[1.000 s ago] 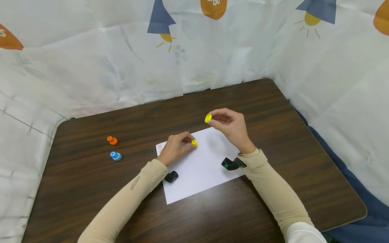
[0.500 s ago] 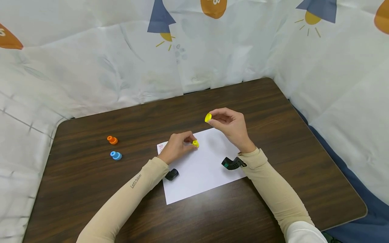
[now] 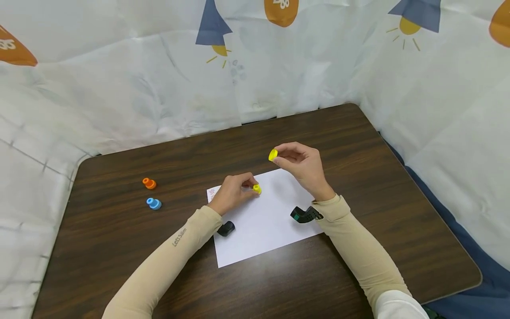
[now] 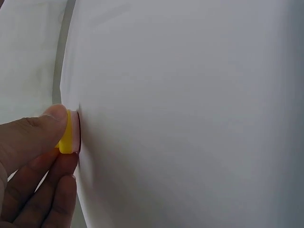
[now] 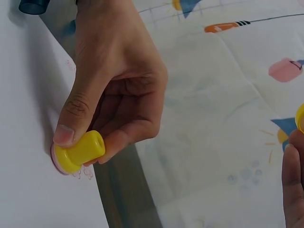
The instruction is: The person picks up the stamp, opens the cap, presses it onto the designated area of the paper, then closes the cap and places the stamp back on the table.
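Observation:
On the white paper (image 3: 260, 226), my left hand (image 3: 234, 193) pinches a yellow stamp (image 5: 83, 149) between thumb and fingers. The stamp stands with its pinkish base down against the sheet, as the left wrist view also shows at the base's edge. Small red prints (image 5: 85, 172) lie beside it in the right wrist view. Above the paper's far edge, my right hand (image 3: 303, 168) holds a small round yellow cap (image 3: 272, 154) between thumb and fingertips, its hollow side facing left.
An orange stamp (image 3: 149, 183) and a blue stamp (image 3: 153, 204) stand on the dark wooden table (image 3: 111, 248), left of the paper. A printed white curtain (image 3: 159, 88) hangs behind the table. Black wrist straps reach over the sheet.
My left hand has shifted slightly right across the paper with the yellow stamp, then stopped. My right hand keeps the cap in the same spot.

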Demonstrator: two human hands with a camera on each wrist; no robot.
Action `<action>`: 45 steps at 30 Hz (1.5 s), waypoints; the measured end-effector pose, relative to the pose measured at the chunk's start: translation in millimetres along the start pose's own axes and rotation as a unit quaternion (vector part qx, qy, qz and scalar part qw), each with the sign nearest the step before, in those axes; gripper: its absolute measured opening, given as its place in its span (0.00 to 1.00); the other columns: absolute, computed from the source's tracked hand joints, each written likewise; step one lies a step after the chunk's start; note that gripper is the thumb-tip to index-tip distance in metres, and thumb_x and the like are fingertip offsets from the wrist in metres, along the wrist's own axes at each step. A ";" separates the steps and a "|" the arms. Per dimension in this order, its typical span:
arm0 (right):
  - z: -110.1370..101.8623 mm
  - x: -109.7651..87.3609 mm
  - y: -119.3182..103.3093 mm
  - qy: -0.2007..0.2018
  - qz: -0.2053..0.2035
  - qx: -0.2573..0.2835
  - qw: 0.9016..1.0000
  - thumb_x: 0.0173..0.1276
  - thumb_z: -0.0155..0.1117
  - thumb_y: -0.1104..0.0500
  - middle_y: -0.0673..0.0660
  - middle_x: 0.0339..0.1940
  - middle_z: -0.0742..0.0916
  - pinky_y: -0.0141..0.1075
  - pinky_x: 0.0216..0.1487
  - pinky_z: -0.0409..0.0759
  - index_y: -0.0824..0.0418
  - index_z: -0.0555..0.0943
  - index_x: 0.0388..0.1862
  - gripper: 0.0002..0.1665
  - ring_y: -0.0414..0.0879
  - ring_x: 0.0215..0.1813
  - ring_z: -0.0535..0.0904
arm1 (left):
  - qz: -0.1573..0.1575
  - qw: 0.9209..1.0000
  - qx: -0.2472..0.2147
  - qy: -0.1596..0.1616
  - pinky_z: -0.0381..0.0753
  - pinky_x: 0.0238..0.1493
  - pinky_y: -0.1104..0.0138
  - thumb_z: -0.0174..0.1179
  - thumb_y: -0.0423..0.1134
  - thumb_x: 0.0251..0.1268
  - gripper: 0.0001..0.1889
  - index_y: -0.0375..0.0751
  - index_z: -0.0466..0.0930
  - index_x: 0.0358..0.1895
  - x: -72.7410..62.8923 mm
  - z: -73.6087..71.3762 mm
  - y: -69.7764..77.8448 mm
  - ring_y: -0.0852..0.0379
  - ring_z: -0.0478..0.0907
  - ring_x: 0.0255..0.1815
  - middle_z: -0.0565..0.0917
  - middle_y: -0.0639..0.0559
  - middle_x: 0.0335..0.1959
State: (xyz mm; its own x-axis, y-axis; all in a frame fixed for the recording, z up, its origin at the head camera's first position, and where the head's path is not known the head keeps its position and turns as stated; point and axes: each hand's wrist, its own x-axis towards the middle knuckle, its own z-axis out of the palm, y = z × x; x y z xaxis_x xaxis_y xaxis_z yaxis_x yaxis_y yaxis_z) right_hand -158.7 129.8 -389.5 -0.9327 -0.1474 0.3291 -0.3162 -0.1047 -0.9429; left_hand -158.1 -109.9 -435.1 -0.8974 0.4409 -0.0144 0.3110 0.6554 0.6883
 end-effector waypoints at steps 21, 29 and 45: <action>1.4 -1.3 -0.2 0.000 0.007 0.004 1.000 0.63 0.75 0.69 0.46 0.44 0.89 0.30 0.51 0.89 0.73 0.84 0.51 0.18 0.40 0.44 0.87 | -0.003 1.000 -0.007 0.004 0.87 0.60 0.55 0.77 0.37 0.58 0.12 0.44 0.85 0.43 -3.2 -1.6 2.5 0.49 0.88 0.50 0.91 0.49 0.43; 0.9 -0.8 1.9 -0.001 0.006 0.000 1.000 0.64 0.76 0.66 0.47 0.45 0.89 0.31 0.53 0.89 0.73 0.84 0.51 0.19 0.41 0.46 0.87 | -0.012 0.999 -0.015 0.039 0.88 0.59 0.54 0.78 0.38 0.57 0.13 0.46 0.86 0.43 -3.0 -4.1 3.3 0.49 0.89 0.50 0.91 0.50 0.43; 3.5 -1.9 1.5 -0.004 0.006 -0.005 1.000 0.63 0.75 0.68 0.46 0.44 0.89 0.31 0.52 0.89 0.73 0.84 0.51 0.18 0.41 0.45 0.87 | -0.028 0.992 -0.070 0.101 0.88 0.60 0.57 0.77 0.37 0.57 0.15 0.44 0.85 0.47 -7.6 -12.4 3.6 0.48 0.90 0.53 0.91 0.47 0.47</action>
State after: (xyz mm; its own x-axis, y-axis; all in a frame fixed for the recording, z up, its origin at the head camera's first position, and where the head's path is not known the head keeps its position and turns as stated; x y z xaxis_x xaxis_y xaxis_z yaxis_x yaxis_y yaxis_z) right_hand -156.9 126.5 -391.3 -0.9352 -0.1558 0.3179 -0.3065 -0.0932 -0.9473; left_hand -154.0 -118.5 -423.6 -0.9608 0.2655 0.0798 0.2247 0.5774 0.7850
